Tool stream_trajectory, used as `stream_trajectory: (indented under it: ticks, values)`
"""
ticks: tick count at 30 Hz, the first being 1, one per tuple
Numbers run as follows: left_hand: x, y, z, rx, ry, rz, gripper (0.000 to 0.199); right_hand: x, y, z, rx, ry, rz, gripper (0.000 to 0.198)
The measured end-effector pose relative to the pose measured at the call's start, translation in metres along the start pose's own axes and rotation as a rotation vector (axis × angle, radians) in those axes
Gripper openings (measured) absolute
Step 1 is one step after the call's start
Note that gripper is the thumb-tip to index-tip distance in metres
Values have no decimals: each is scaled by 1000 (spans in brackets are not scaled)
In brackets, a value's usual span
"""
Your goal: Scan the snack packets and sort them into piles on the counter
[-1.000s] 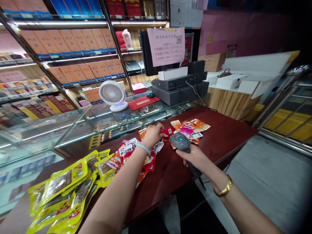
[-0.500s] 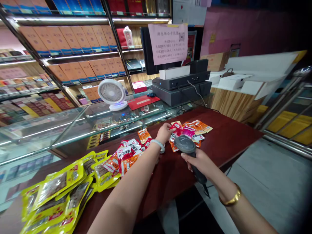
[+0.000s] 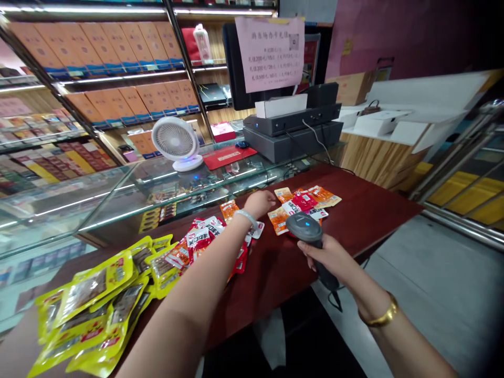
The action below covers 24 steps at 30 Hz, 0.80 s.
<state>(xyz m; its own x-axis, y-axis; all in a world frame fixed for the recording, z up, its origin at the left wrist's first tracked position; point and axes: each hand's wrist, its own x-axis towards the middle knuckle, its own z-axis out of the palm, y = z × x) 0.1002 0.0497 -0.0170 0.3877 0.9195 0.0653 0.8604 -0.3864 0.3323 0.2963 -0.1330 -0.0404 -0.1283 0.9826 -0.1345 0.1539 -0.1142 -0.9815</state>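
My right hand is wrapped round the handle of a dark grey barcode scanner. The scanner's head, with a small blue light on top, is above the near edge of a small pile of orange, red and white snack packets. To the left of that pile, my left hand hovers with fingers loosely bent and apart, and no packet shows in them. Beneath and beside my left forearm lies a bigger heap of red, white and orange packets, partly hidden by the arm. Yellow snack bags are piled farther left.
The packets lie on a dark red tabletop. Behind it are a glass display counter, a white fan, a red folder and a monitor with a pink notice above a cash drawer. A metal railing stands right.
My left hand has let go of a red packet, which lies on the right-hand pile, and moved slightly left. The scanner has shifted slightly right and its blue light shows. The view has tilted down.
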Motion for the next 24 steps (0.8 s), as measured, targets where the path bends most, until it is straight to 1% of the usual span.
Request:
stream_trajectory:
  ticks: [2,3,5,7,10,13,15,16,18,21,23,24]
  values:
    - [-15,-21,-15,96,-63,-22,25,-2,0,3,14,-9,6,38]
    - [-23,-29,-21,135,-96,-29,27,-2,1,4,19,-16,6,38]
    - [-37,-40,-30,217,-169,-48,39,-5,2,7,24,-31,5,38]
    - [-47,-45,-33,318,-232,-61,50,-7,3,10,19,-50,8,39]
    - [-55,-43,-32,373,-257,-64,52,-12,5,12,-2,-59,3,39]
    - [-58,-43,-27,297,-224,-82,54,-16,5,14,-10,-60,-19,38]
    - [-60,-45,-25,168,-151,-110,55,-18,3,14,-18,-62,-29,37]
    - [-60,-47,-25,93,-108,-122,52,-19,3,14,-25,-62,-31,37]
    - [-61,-48,-25,-38,-38,-135,40,-21,1,14,-33,-62,-35,37]
    - [-62,-48,-26,-131,6,-132,23,-22,0,18,-24,-72,-42,36]
    - [-64,-45,-24,-216,32,-148,22,-22,-2,22,-25,-100,-47,36]
    - [-65,-42,-23,-294,48,-167,23,-21,-4,24,-27,-117,-47,35]
